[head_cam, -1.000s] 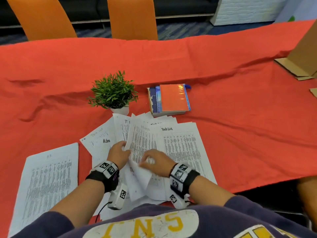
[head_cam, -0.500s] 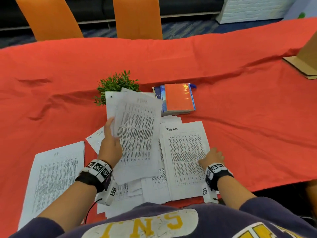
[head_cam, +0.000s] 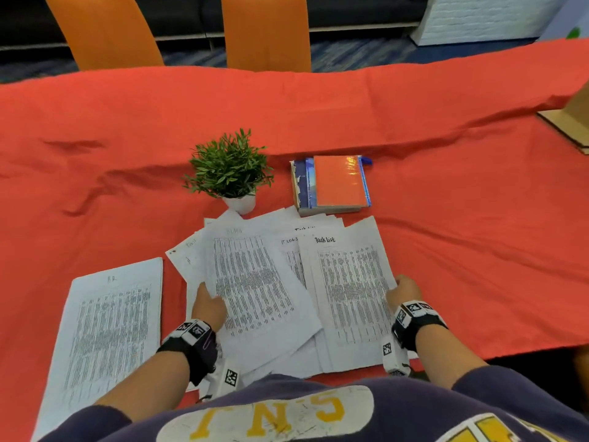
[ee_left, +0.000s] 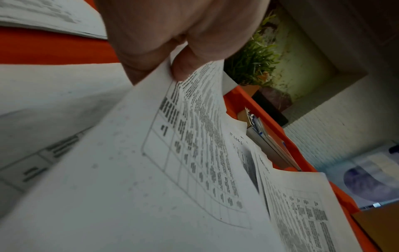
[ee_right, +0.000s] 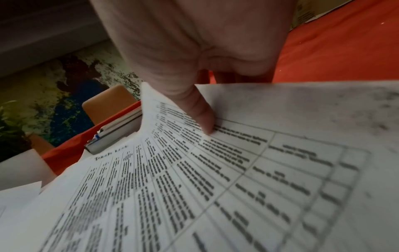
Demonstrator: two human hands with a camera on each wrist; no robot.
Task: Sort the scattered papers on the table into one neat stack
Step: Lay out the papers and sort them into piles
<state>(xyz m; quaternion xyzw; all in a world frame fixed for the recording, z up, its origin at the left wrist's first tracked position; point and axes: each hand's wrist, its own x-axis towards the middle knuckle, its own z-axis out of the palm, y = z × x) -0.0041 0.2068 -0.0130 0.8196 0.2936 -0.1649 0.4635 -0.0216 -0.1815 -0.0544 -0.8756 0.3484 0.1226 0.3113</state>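
White printed papers lie fanned near the table's front edge. My left hand (head_cam: 207, 306) pinches the left edge of a tilted table sheet (head_cam: 255, 288); in the left wrist view, thumb and fingers (ee_left: 185, 68) clamp that sheet (ee_left: 172, 162). My right hand (head_cam: 403, 290) grips the right edge of the "Task List" stack (head_cam: 350, 282). In the right wrist view, its thumb (ee_right: 200, 116) presses on top of the stack (ee_right: 194, 187) with the fingers beneath. A separate stack (head_cam: 108, 323) lies at the left, apart from both hands.
A small potted plant (head_cam: 231, 169) and a pile of books (head_cam: 334, 183) stand just behind the papers. The red tablecloth (head_cam: 462, 234) is wrinkled. Cardboard (head_cam: 573, 119) sits at the far right; two orange chairs (head_cam: 266, 30) stand beyond the table.
My left hand has lowered the raised sheet back down onto the fanned pile. My right hand stays at the right edge of the "Task List" stack, having gone there from the middle.
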